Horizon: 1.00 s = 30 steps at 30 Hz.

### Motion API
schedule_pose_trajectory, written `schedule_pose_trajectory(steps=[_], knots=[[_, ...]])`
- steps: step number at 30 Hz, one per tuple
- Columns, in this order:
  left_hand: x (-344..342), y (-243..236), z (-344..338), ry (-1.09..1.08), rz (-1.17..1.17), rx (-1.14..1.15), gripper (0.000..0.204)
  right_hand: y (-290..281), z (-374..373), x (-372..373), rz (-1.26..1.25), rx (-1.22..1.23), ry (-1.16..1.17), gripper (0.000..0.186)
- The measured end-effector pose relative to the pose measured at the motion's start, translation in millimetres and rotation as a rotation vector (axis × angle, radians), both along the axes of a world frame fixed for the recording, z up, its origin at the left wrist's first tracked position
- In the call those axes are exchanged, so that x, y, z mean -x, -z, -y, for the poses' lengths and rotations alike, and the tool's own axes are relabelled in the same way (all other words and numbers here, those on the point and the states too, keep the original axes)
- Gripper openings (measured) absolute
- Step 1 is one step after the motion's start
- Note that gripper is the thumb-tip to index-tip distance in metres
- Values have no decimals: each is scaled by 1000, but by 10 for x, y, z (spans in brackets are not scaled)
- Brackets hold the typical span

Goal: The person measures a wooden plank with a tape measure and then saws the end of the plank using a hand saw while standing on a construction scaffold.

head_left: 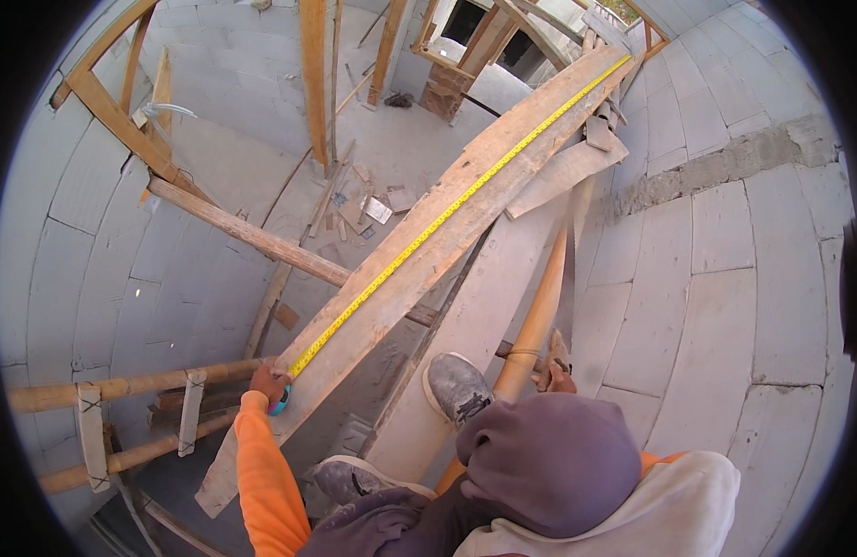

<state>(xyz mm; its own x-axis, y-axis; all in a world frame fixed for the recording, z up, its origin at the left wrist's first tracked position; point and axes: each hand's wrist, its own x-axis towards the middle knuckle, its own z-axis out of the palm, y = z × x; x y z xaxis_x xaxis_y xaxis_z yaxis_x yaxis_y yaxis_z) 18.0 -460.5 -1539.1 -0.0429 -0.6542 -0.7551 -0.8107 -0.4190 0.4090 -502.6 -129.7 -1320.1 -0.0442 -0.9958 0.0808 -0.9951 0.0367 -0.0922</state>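
My left hand (269, 382) is closed around a tape measure with a teal case (280, 401), at the near end of a long wooden plank (419, 288). The yellow tape blade (447, 212) runs out along the plank to its far end at the upper right. Beside my right knee, my right hand (562, 379) is closed on the wooden handle of what looks like a handsaw (567, 288), its grey blade pointing away from me. My knee partly hides that hand.
My shoes (458, 385) rest on a pale board (493, 297) high above a littered floor (354, 209). A bamboo pole (540, 316) runs alongside. Grey block walls (716, 306) rise on the right and left. A round pole (252, 232) passes beneath the plank; bamboo rails (141, 385) stand at left.
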Motion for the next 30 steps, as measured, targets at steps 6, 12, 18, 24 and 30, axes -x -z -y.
schedule_pose_trajectory(steps=[6,12,18,24,30], knots=[[37,-2,-3,32,-42,60,27,-29,-24,-37,53,-76,-3,45],[-191,123,20,100,-62,48,28,130,447,189,111,-124,-11,44],[-79,167,-24,78,-95,58,26,591,1264,1058,43,-245,-26,48],[241,66,-91,115,24,-31,28,542,1310,1190,85,-271,-1,50],[41,-69,38,85,-53,-61,29,591,1502,1080,129,-258,1,47]])
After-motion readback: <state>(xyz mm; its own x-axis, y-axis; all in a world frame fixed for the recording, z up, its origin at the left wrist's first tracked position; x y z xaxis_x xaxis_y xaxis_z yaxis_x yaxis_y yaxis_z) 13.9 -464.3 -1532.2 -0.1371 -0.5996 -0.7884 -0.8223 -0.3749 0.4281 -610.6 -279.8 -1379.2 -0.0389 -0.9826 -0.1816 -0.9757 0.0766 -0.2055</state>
